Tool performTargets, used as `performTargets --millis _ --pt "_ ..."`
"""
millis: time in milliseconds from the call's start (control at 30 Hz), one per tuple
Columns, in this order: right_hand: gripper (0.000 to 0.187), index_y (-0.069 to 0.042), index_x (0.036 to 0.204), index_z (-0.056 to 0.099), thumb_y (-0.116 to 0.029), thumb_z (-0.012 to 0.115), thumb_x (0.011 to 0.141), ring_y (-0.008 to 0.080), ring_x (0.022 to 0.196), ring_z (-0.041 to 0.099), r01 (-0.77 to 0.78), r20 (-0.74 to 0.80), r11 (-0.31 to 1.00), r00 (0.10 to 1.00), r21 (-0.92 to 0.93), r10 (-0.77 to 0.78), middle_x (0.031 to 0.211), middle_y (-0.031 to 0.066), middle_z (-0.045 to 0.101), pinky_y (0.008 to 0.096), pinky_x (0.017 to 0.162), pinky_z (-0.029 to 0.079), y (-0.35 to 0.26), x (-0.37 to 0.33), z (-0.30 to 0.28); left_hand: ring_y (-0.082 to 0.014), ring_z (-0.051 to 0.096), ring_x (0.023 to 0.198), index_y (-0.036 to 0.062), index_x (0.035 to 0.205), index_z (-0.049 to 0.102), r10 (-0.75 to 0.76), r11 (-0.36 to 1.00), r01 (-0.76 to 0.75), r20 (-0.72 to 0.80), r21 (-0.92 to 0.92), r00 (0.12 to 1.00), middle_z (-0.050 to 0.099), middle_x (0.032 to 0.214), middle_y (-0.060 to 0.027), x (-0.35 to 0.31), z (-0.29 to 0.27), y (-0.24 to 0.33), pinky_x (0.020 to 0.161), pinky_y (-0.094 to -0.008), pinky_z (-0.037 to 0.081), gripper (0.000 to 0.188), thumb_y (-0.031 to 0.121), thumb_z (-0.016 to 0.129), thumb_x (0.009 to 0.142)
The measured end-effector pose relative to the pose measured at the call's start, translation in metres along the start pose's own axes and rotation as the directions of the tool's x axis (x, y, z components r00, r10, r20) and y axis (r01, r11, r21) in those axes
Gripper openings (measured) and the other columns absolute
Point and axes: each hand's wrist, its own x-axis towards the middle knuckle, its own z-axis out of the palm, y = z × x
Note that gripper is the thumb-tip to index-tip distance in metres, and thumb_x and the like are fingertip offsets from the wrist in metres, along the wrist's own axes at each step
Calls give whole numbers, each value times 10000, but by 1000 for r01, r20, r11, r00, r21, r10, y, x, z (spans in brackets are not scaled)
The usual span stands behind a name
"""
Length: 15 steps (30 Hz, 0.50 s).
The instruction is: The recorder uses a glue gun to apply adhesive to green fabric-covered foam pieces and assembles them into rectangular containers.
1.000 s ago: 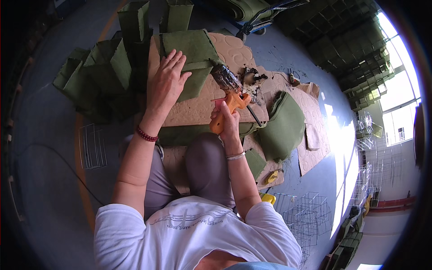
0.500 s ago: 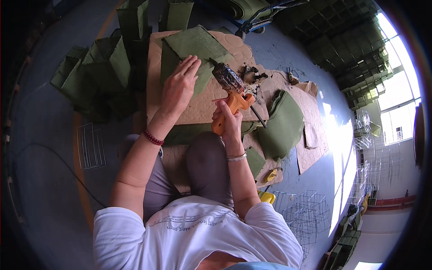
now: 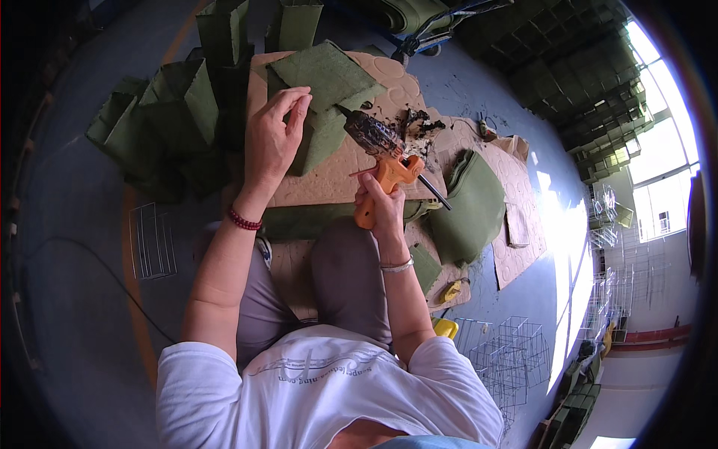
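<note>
My right hand [image 3: 383, 203] is wrapped round the handle of an orange glue gun [image 3: 389, 173]. Its barrel is blackened, and a dark glue stick juts from the rear. The nozzle points up and left, close to the folded edge of a green felt piece [image 3: 318, 75] on the board. At that piece's left side is my left hand [image 3: 274, 138], its fingers stretched out and a gap between them. Whether its fingertips touch the felt cannot be made out.
Cardboard [image 3: 351, 183] covers the low work surface, with black glue residue [image 3: 419, 131] beside the gun. Folded green felt [image 3: 471, 213] lies to the right. Square green felt containers [image 3: 179, 105] stand at the left, near a wire frame [image 3: 152, 241]. More wire frames [image 3: 508, 352] sit at the lower right.
My left hand has drawn left and turned from lying flat on the felt to standing on its side. The glue gun's nozzle has shifted slightly left and down; the felt piece looks turned.
</note>
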Motion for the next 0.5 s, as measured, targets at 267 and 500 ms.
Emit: performTargets --millis 267,500 --pt "175 -38 871 583 -190 664 839 126 541 562 2 -1 1000 1000 25 -2 679 37 582 266 493 473 -5 2 4 -310 225 1373 5 1385 330 116 848 -216 228 485 967 305 1450 -158 21 4 -47 1103 -457 245 721 551 395 919" --pt "142 -27 855 588 -146 663 838 121 531 559 10 52 1000 999 -19 -9 676 35 586 253 488 468 -4 -2 -4 -322 186 1385 6 1406 283 128 799 -311 360 515 924 264 1473 -145 19 -5 -48 1076 -562 239 1062 772 486 700"
